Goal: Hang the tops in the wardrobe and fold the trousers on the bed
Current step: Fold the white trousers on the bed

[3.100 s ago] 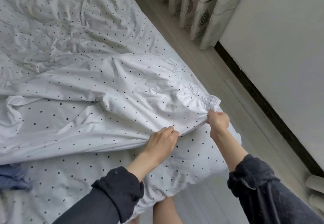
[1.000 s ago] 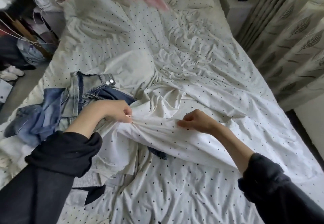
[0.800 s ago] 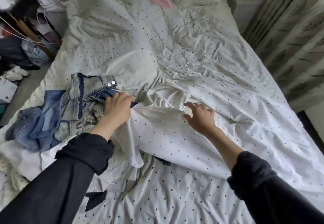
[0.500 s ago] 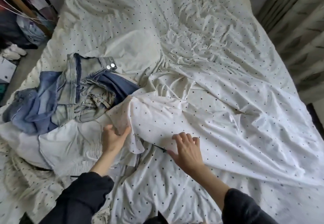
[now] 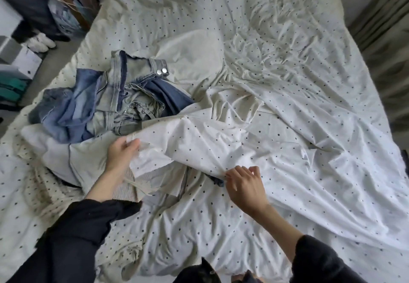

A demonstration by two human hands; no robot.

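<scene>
From the head view, which is the only one I have, I judge the task to be at its beginning; the crumpled blue and grey-washed denim jeans (image 5: 119,101) lie unfolded in a heap at about ten o'clock from the picture's middle, with the waistband and its two metal buttons turned up; a pale grey-white garment (image 5: 66,156) lies flat just below them, at about nine o'clock, and I cannot tell if it is a top or trousers; a ribbed beige piece of clothing (image 5: 126,188) shows from under it, near my left wrist. Nothing is folded and nothing is hung, and the wardrobe is not to be seen; so all of the work is left, as far as I can judge.

The white sheet with small dark dots (image 5: 221,145) lies partly over the pile, on the bed (image 5: 287,50), and I think it must first be moved away from the clothes.

My left hand (image 5: 120,153), at about eight o'clock, pinches the edge of this sheet between thumb and fingers, the forearm reaching up from the lower left; my right hand (image 5: 243,183), at about five o'clock, hovers at the sheet's lower fold with the fingers loosely curled and a little spread; the fingertips (image 5: 228,173) are at the cloth, but I cannot tell whether they hold it.
</scene>
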